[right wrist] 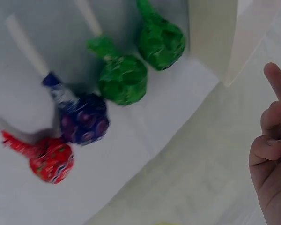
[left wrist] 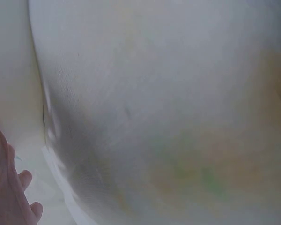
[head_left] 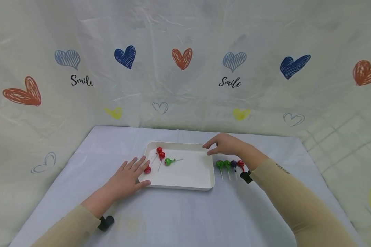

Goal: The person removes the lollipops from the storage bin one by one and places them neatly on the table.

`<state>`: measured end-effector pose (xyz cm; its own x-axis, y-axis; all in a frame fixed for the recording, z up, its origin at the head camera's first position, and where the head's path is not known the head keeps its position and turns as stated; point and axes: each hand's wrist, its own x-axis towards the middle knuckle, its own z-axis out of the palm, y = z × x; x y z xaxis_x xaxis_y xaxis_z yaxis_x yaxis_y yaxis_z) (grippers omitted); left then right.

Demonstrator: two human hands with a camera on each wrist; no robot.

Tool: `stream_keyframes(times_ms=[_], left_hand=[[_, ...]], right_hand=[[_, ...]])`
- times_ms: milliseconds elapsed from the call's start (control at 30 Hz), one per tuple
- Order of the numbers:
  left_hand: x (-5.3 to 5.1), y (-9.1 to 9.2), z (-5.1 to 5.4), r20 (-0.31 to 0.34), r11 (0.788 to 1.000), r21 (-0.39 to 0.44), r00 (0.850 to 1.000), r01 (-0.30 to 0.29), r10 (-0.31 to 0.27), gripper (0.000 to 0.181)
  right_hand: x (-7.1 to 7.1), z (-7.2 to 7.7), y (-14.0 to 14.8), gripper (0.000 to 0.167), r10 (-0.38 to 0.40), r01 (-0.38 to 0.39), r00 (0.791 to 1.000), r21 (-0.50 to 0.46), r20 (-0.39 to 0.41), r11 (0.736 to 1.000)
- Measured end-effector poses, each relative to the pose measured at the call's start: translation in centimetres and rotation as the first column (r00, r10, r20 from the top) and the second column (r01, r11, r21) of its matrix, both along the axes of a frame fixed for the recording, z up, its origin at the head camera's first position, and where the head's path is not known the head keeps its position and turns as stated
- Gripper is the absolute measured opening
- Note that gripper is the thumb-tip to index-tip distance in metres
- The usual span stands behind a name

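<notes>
My left hand (head_left: 128,178), fingers spread, lies at the left edge of a white tray (head_left: 188,175). Its fingers partly cover a red lollipop (head_left: 147,169). In the tray's left half are two more red lollipops (head_left: 162,155) and a green lollipop (head_left: 168,162). Over the tray's back right corner hovers my right hand (head_left: 224,144), fingers loosely bent, with nothing visible in them. Right of the tray, two green lollipops (right wrist: 124,79), a purple lollipop (right wrist: 84,119) and a red lollipop (right wrist: 51,159) lie in a row. The left wrist view shows only part of the left hand (left wrist: 9,183).
A white cloth (head_left: 173,212) covers the table. Behind it hangs a pale curtain (head_left: 201,92) printed with hearts and "Smile". Each wrist wears a black camera, the left one (head_left: 106,223) close to the cloth, the right one (head_left: 246,177) beside the lollipop row.
</notes>
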<state>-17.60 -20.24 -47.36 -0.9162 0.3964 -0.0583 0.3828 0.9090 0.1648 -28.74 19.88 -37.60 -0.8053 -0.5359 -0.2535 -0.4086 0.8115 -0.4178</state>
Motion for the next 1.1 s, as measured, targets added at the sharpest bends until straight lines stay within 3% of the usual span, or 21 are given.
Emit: stream_keyframes(times_ms=[400, 633, 800, 1100], left_hand=[[0.0, 0.0, 0.1, 0.014, 1.000, 0.008, 1.000, -0.001, 0.001, 0.093], [-0.2, 0.0, 0.0, 0.031, 1.000, -0.008, 0.999, -0.016, 0.016, 0.093], [-0.1, 0.0, 0.1, 0.033, 1.000, -0.009, 0.999, -0.015, 0.016, 0.093], [-0.2, 0.0, 0.1, 0.034, 1.000, -0.021, 0.999, -0.021, 0.021, 0.092]], right_hand=[[-1.2, 0.1, -6.9, 0.037, 0.079, -0.079, 0.996, -0.008, 0.027, 0.997], [-0.9, -0.2, -9.7, 0.036, 0.169, -0.169, 0.985, 0.011, 0.023, 0.985], [-0.5, -0.9, -11.6, 0.036, 0.245, -0.242, 0.969, 0.083, -0.020, 0.967], [-0.2, -1.8, -14.1, 0.037, 0.311, -0.293, 0.949, 0.223, -0.052, 0.930]])
